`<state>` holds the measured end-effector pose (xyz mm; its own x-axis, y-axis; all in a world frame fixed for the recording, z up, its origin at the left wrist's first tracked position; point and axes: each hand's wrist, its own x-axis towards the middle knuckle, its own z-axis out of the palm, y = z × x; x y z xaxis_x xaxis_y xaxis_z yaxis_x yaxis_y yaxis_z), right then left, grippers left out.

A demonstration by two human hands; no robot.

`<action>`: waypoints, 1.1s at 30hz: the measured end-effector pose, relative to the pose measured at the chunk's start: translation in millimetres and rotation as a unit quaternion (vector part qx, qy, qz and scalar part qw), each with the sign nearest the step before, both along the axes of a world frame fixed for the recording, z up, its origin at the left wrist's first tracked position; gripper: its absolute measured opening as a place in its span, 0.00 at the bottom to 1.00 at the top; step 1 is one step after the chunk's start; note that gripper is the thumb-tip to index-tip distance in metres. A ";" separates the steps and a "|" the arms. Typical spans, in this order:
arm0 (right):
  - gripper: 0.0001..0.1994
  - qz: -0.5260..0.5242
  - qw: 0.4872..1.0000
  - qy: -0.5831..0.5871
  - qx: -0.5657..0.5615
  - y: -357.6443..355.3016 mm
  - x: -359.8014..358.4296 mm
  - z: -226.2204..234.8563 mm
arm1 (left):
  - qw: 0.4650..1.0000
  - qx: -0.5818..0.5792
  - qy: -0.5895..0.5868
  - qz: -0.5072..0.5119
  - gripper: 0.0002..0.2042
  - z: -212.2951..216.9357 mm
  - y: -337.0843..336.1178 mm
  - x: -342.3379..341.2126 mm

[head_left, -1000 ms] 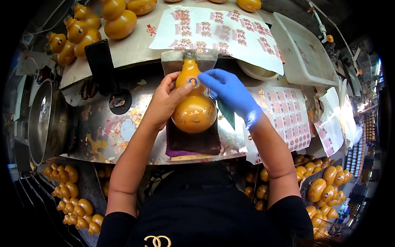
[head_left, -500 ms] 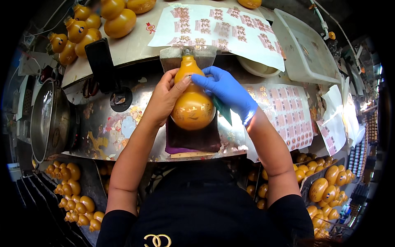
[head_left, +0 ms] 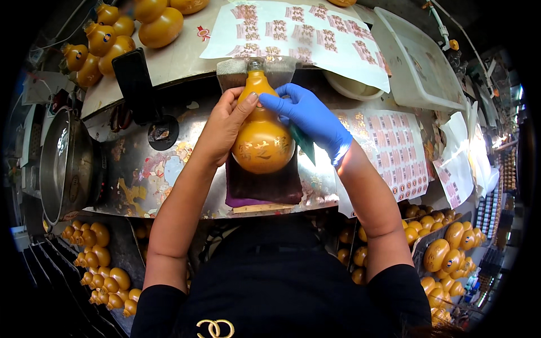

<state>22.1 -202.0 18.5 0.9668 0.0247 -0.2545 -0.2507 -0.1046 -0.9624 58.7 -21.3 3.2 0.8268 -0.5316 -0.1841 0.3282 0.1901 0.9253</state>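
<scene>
A yellow gourd-shaped bottle (head_left: 263, 147) with a clear threaded neck lies between my hands, its round base toward me and gold characters on the lower bulb. My bare left hand (head_left: 230, 119) grips its waist from the left, thumb on top. On the other side, my right hand (head_left: 307, 115), in a blue glove, presses its thumb close to the left thumb. A green flat piece (head_left: 304, 147) sticks out below the gloved fingers; its hidden end seems to be in that hand. Under the bottle is a dark cloth pad (head_left: 264, 188).
Decal sheets lie on the far board (head_left: 259, 34) and on the bench at right (head_left: 389, 152). A phone on a stand (head_left: 134, 84) and a metal pan (head_left: 65, 163) are at left. A plastic tub (head_left: 420, 67) stands far right. More gourd bottles fill low racks (head_left: 107, 265).
The bottle has turned slightly in my hands, so the gold characters show more fully and sit more level. My view has shifted a little. Both hands keep their grip.
</scene>
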 end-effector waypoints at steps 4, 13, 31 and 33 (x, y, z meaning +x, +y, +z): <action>0.28 0.002 1.000 0.000 0.021 -1.3 0.7 -3.2 | 1.000 -0.019 0.004 -0.001 0.23 -4.0 1.3 0.5; 0.28 -0.017 0.995 0.018 0.094 -3.7 0.9 -13.4 | 0.998 -0.039 0.034 -0.020 0.22 -3.5 1.6 7.5; 0.29 0.005 0.998 -0.024 -0.056 -2.1 2.0 -15.5 | 0.996 0.022 -0.060 -0.065 0.25 -2.8 8.9 8.7; 0.29 0.002 0.999 -0.035 -0.040 -1.9 1.3 -18.9 | 0.993 0.035 -0.088 -0.070 0.25 -4.9 9.8 8.4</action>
<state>23.4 -203.9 -0.4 0.9821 0.0102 -0.1878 -0.1828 -0.1834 -0.9659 67.1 -11.5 -1.7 0.7679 -0.6350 -0.0846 0.1795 0.0865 0.9799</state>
